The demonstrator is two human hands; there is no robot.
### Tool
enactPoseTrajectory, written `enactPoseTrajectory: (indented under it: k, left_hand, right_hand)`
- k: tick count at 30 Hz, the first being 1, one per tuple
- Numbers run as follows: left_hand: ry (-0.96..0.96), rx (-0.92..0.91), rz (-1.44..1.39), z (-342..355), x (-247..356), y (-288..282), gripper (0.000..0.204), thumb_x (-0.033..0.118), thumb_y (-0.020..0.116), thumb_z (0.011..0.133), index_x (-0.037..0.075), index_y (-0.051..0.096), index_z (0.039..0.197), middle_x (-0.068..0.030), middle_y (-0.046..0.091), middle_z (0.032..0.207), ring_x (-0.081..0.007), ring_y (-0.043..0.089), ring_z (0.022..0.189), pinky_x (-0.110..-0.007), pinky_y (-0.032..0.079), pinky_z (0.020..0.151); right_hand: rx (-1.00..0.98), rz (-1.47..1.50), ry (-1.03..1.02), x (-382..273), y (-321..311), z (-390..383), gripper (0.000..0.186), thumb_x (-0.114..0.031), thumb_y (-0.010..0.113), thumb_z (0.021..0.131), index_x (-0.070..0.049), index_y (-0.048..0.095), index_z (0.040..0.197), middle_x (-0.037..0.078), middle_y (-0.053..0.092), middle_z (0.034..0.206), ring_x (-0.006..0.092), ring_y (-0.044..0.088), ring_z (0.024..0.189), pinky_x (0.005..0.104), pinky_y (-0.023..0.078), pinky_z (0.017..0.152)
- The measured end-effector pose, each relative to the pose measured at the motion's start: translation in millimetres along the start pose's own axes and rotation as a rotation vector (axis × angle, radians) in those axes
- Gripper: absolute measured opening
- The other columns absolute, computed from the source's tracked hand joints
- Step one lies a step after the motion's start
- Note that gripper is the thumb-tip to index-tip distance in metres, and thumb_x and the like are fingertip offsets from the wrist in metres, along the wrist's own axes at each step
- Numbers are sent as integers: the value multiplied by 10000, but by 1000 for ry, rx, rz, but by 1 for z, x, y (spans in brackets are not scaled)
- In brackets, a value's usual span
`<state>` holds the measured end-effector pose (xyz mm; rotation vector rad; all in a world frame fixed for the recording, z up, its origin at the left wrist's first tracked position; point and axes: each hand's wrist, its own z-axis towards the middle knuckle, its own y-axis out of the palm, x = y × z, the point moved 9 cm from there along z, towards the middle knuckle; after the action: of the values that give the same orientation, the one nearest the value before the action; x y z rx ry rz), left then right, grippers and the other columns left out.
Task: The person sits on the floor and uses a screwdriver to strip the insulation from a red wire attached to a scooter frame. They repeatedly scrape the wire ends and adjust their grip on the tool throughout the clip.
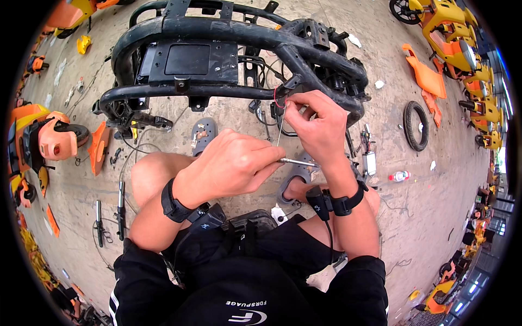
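Observation:
My left hand [231, 163] is closed in a pinch around a slim metal rod [299, 162], which sticks out to the right of the fingertips. Whatever part of the rod lies inside the palm is hidden. A thin pale wire [281, 130] runs taut from near the rod upward to my right hand [317, 119], whose thumb and finger are pressed together on its upper end. Just beside those fingertips loops a thin red wire [276, 96]; whether it joins the pale wire I cannot tell. Beyond both hands stands a black tubular vehicle frame [217, 30] with a black boxy part [187, 58] inside.
Two telescopic shock absorbers [120, 209] lie at left. An orange scooter [57, 138] stands farther left. To the right are a tyre [416, 126], a plastic bottle [399, 176], a silver box with cables [369, 163] and orange panels [425, 76]. Yellow scooters [454, 43] line the far right.

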<state>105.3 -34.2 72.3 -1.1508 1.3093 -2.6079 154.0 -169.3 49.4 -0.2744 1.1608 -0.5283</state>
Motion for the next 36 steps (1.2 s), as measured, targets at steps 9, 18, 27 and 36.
enactPoseTrajectory:
  k: [9,18,27,36]
  left_hand:
    - [47,90,-41,0,2,-4,194,33,782,713,38,680,878,-74,577,615,-270,579,535,-376,407,461]
    - [92,65,-93,-4,9,5,219,32,781,706,37,680,900,-72,636,774,-255,626,590,-350,478,497]
    - [90,-21,-111,-7,13,19,262,25,769,693,48,683,940,-55,654,843,-243,647,658,-351,490,511]
    - [172,135,-371,-12,32,9,332,-44,727,710,-17,661,1035,-124,691,910,-251,668,702,-315,526,583]
  right_hand:
    - [-46,-6,-10,-1,0,1,68,-27,695,801,7,707,858,41,673,774,60,540,562,205,418,513]
    - [-234,266,295,23,12,-2,124,-82,642,877,1,715,933,-6,645,725,15,501,564,188,375,495]
    - [-355,556,651,40,17,-13,206,-169,611,921,2,719,959,0,633,709,46,515,527,195,349,434]
    - [-265,965,709,35,-6,-25,173,-184,638,911,-17,649,867,19,606,691,85,508,516,207,344,429]
